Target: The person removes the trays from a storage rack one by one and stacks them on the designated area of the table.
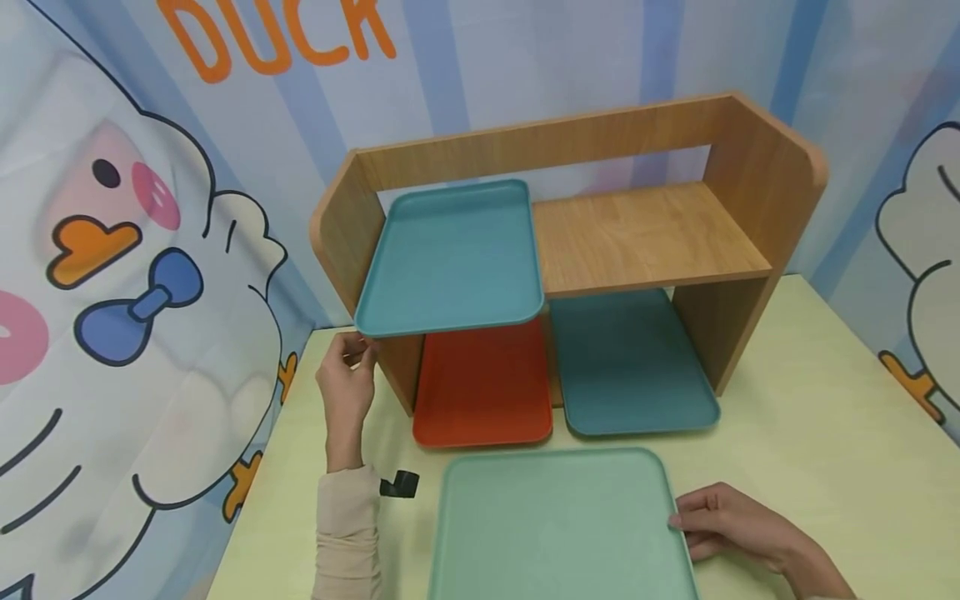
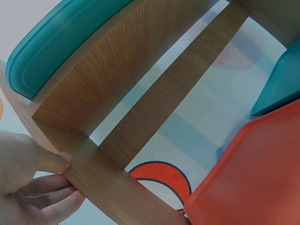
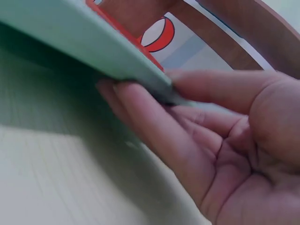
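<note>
My right hand (image 1: pixel 738 529) grips the right edge of a light green tray (image 1: pixel 562 525) in front of a wooden shelf (image 1: pixel 645 237). In the right wrist view the thumb lies over the tray's rim and fingers reach underneath, with a shadow on the table below. My left hand (image 1: pixel 347 379) is at the shelf's left side, just below the corner of a blue tray (image 1: pixel 457 254). The left wrist view shows its thumb and fingers pinching the edge of the wooden side panel (image 2: pixel 103 180). That blue tray rests on the upper left level, jutting over the front.
Below, a red tray (image 1: pixel 483 387) lies in the left compartment and a teal tray (image 1: pixel 633 367) in the right one, both jutting forward. The shelf stands on a pale yellow table (image 1: pixel 817 417) before a duck-print curtain (image 1: pixel 525 67). A black strap piece (image 1: pixel 400 484) sticks out from my left sleeve.
</note>
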`<state>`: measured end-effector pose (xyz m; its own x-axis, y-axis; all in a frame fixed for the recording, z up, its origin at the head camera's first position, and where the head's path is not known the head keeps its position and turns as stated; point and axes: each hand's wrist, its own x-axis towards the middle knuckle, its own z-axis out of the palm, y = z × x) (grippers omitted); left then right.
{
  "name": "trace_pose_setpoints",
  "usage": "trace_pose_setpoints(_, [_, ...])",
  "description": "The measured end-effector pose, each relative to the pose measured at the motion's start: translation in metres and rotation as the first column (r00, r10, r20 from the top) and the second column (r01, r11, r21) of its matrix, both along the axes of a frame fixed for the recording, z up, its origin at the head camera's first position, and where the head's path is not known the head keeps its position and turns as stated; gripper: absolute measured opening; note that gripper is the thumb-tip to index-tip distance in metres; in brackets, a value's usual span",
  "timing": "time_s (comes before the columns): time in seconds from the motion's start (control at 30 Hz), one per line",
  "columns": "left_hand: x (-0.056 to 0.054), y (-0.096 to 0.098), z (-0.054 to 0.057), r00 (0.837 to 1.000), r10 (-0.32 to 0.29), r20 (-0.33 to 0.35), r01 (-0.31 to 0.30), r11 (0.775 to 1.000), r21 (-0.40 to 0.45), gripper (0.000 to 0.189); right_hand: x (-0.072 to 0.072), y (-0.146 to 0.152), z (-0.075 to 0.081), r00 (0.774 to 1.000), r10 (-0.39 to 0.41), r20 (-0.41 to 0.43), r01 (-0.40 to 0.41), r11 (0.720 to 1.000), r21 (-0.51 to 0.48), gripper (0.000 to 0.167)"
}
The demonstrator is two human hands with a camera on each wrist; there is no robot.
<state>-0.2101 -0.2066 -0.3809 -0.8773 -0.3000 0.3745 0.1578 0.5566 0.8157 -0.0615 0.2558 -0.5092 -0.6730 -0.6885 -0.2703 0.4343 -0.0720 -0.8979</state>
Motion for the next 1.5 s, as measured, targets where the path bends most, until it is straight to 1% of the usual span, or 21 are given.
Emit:
trace_pose_setpoints(0.07, [0.000,0.000,0.000,1.000,-0.004,-0.002,0.004,1.000,0.000,0.018,0.001,-0.002,0.003,0.999,-0.028,-0.043,0.032,0.995,0.094,0.021])
trace_pose_setpoints(0.1, [0.000,0.000,0.000,1.000,-0.005,-0.003,0.005,1.000,-0.001,0.018,0.002,-0.003,0.005,0.997,-0.041,-0.072,0.051,0.988,0.147,0.023])
trace_pose_setpoints(0.13, [-0.001,0.001,-0.001,1.000,-0.006,-0.004,0.006,1.000,-0.001,0.018,0.003,-0.004,0.006,0.993,-0.052,-0.105,0.072,0.976,0.204,0.027])
trace_pose_setpoints(0.2, [0.000,0.001,0.000,1.000,-0.007,-0.006,0.007,1.000,0.000,0.018,0.004,-0.006,0.010,0.983,-0.065,-0.174,0.117,0.944,0.308,0.036])
trace_pose_setpoints(0.27, [0.000,0.001,0.000,1.000,-0.008,-0.006,0.008,1.000,-0.001,0.018,0.006,-0.009,0.013,0.973,-0.072,-0.220,0.155,0.910,0.385,0.042])
trace_pose_setpoints(0.3, [0.000,0.001,0.000,1.000,-0.006,-0.006,0.006,1.000,-0.002,0.018,0.006,-0.011,0.014,0.968,-0.074,-0.241,0.172,0.892,0.417,0.044])
trace_pose_setpoints(0.37, [0.001,0.000,0.000,1.000,-0.007,-0.007,0.006,1.000,-0.001,0.018,0.006,-0.013,0.016,0.962,-0.076,-0.261,0.193,0.866,0.461,0.043])
trace_pose_setpoints(0.53, [0.000,0.000,-0.001,1.000,-0.004,-0.012,0.004,1.000,-0.006,0.018,0.006,-0.016,0.016,0.956,-0.076,-0.283,0.222,0.820,0.528,0.028])
trace_pose_setpoints(0.6, [0.000,0.000,-0.001,1.000,0.000,-0.012,0.000,1.000,-0.006,0.018,0.006,-0.016,0.016,0.955,-0.077,-0.285,0.227,0.810,0.541,0.026])
trace_pose_setpoints(0.8, [0.000,0.001,0.000,1.000,0.003,-0.007,-0.003,1.000,-0.001,0.018,0.005,-0.018,0.018,0.954,-0.077,-0.290,0.234,0.797,0.556,0.024])
trace_pose_setpoints(1.1, [0.000,0.001,-0.001,1.000,0.008,-0.002,-0.008,1.000,0.000,0.018,0.004,-0.019,0.020,0.950,-0.069,-0.306,0.239,0.789,0.565,0.024])
trace_pose_setpoints(1.2, [0.001,0.001,-0.001,1.000,0.010,0.000,-0.010,1.000,0.003,0.018,0.003,-0.019,0.020,0.948,-0.066,-0.310,0.242,0.782,0.575,0.024])
trace_pose_setpoints(1.4, [0.001,0.002,0.000,1.000,0.012,-0.006,-0.012,1.000,0.001,0.018,0.002,-0.020,0.021,0.950,-0.060,-0.305,0.243,0.757,0.606,0.024])
trace_pose_setpoints(1.5, [0.001,0.002,-0.001,1.000,0.010,-0.006,-0.010,1.000,0.000,0.018,0.003,-0.020,0.022,0.953,-0.057,-0.298,0.237,0.752,0.615,0.024])
